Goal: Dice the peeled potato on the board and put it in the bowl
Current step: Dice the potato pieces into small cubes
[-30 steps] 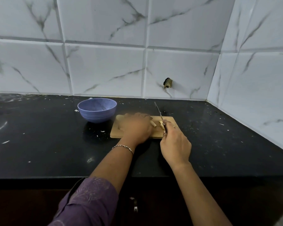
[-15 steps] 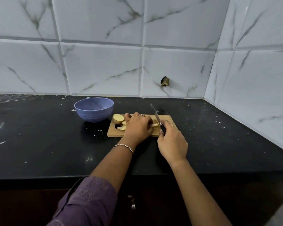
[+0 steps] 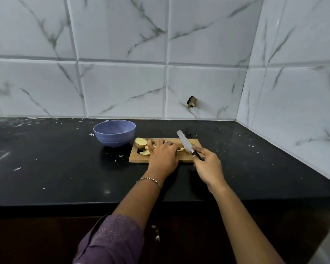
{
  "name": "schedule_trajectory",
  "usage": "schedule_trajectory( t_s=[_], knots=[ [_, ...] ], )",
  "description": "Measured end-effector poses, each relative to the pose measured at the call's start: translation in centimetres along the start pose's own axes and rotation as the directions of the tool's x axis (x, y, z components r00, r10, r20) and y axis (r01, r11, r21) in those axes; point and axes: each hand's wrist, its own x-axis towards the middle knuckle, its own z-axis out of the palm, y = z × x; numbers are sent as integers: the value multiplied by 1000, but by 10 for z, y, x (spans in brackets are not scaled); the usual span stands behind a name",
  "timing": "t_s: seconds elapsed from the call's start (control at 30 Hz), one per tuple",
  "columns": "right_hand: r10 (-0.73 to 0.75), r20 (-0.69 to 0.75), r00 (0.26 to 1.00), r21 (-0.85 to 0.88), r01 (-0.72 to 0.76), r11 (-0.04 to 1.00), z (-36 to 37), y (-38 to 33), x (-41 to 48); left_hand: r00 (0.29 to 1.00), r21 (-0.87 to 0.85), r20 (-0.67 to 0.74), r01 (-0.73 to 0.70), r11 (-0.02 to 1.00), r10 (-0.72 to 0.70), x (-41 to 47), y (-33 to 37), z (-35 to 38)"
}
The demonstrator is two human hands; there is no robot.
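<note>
A wooden cutting board (image 3: 195, 142) lies on the black counter. A potato half (image 3: 140, 142) sits at its left end, and several cut potato pieces (image 3: 145, 153) lie by it. My left hand (image 3: 162, 156) covers the middle of the board, its fingers resting over the pieces; what lies beneath it is hidden. My right hand (image 3: 208, 166) grips the black handle of a knife (image 3: 184, 142), whose blade is lifted and points away to the left over the board. A purple bowl (image 3: 114, 132) stands just left of the board and looks empty.
The black counter (image 3: 55, 164) is flecked with white specks and scraps. White marble tiled walls close it at the back and on the right, meeting in a corner. A dark broken spot (image 3: 191, 102) marks the back wall. The counter's front edge runs below my forearms.
My left hand has slid right, uncovering the potato half and cut pieces at the board's left end. The knife blade has lifted and turned flatter, and my right hand has drawn back a little.
</note>
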Motion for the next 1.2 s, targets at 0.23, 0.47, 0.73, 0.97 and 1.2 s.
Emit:
schedule_trajectory(
  t_s=[0.23,0.47,0.73,0.97,1.2],
  knots=[
    [-110,-29,993,-252,100,962,1,-2,-11,993,-85,57,106,991,-101,8,-3,1],
    [-145,-28,989,-304,129,944,1,-2,-9,988,-134,46,154,979,-149,15,-9,5],
    [-168,-19,986,-348,151,925,3,-1,-9,990,-113,53,139,984,-134,15,-8,5],
    [-267,22,964,-560,233,795,11,-4,-16,989,-97,66,136,986,-130,14,-7,5],
    [-380,21,925,-668,296,683,19,-3,-17,991,-81,66,121,989,-116,12,-6,0]
  ],
)
